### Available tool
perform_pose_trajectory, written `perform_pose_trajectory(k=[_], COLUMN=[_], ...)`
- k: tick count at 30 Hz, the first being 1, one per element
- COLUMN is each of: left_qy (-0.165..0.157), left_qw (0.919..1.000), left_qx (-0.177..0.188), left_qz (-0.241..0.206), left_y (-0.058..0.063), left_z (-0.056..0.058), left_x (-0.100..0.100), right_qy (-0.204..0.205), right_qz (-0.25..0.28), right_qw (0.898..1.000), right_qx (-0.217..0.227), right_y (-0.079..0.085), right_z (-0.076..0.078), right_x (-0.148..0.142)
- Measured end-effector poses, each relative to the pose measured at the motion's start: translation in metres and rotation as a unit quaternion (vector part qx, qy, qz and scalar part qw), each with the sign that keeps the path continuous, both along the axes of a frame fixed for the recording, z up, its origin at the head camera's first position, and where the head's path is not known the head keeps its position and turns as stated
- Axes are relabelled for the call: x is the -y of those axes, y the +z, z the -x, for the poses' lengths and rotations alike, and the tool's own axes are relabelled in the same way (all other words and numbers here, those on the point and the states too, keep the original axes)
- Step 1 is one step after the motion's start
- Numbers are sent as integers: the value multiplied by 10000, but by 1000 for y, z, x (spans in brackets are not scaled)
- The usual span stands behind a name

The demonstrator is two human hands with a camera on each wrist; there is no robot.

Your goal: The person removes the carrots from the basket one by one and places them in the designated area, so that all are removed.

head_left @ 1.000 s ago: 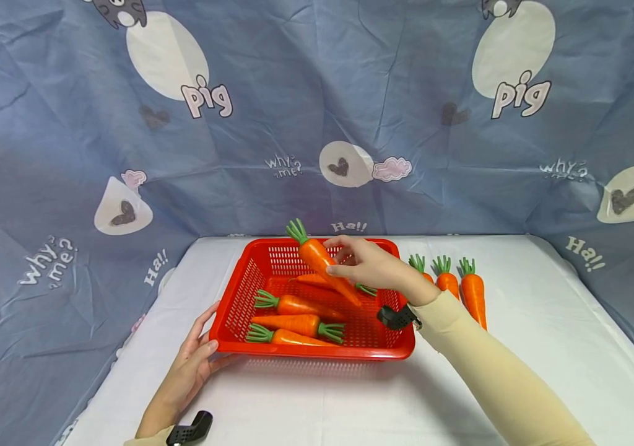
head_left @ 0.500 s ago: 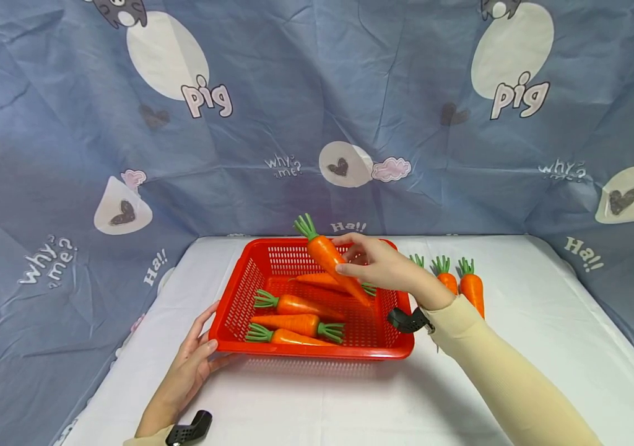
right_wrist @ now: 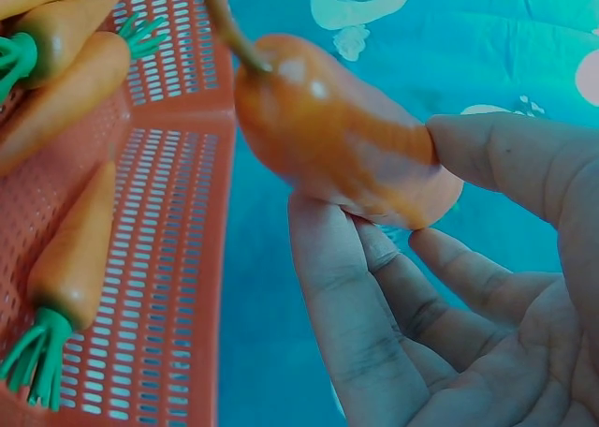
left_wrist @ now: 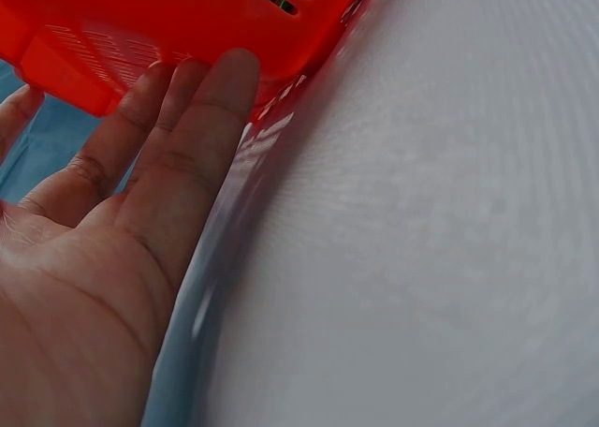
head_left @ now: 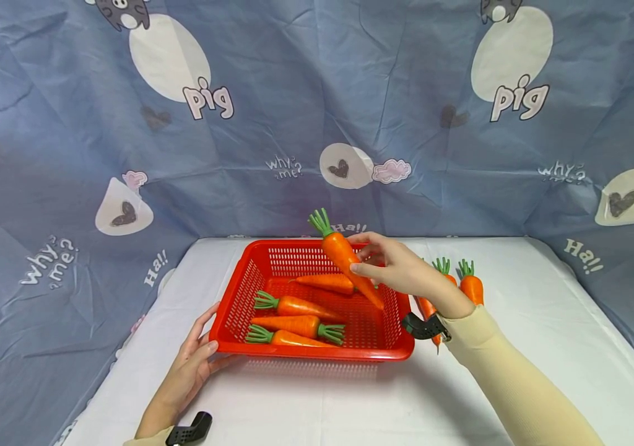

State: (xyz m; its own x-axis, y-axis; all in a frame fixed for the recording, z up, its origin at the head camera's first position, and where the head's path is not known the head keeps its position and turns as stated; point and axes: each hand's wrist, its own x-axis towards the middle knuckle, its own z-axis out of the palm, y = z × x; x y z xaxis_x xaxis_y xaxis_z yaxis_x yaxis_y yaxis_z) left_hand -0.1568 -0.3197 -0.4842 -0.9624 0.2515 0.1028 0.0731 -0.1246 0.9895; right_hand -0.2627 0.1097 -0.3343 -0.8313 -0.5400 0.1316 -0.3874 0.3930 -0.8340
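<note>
On the grey-blue cloth (head_left: pixel 272 87) we read pale lettering (head_left: pixel 208 102): "pig" twice, "why me?" several times, and "Ha!!" in three places, one partly covered by the leafy top (head_left: pixel 321 222) of the held carrot (head_left: pixel 342 253). Dark hearts (head_left: pixel 124 213) are printed on it too; the fabric is creased.

The carrot is smooth, glossy and tapered, tilted in the air over the right part of the red basket (head_left: pixel 317 354). Our right hand (head_left: pixel 395 265) pinches it between thumb and fingers. The fingers of our left hand (head_left: pixel 186 362) lie nearly straight against the basket's outer side, with the thumb at the rim's near left corner. The basket looks like moulded plastic, its walls pierced with rows of small slots. Inside we count four carrots (head_left: pixel 293 324) lying on their sides; to the right, more carrots (head_left: pixel 472 290) lie on the white tabletop (head_left: pixel 306 402), partly hidden by our right wrist.

From the left wrist we see what the head view hides: fingers touching the basket from outside, and oblong holes (left_wrist: pixel 282 3) with green showing through. The right wrist view, tinted turquoise, shows the carrot's rounded shoulder and blurred stalk (right_wrist: pixel 229 29).
</note>
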Motion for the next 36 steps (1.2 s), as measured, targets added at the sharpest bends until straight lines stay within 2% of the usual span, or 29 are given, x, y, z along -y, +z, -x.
perform_pose_trajectory(k=[9,36], left_qy=[77,29], left_qw=[9999,10000], left_qx=[118,45], left_qz=[30,-43], left_y=[1,2], left_z=[-1,-1], left_x=[-1,-1], right_qy=[-297,-823], right_qz=[62,149], right_qw=[9995,9965], right_qx=[13,62], right_y=[1,0], right_z=[-9,-26], right_x=[-13,-55])
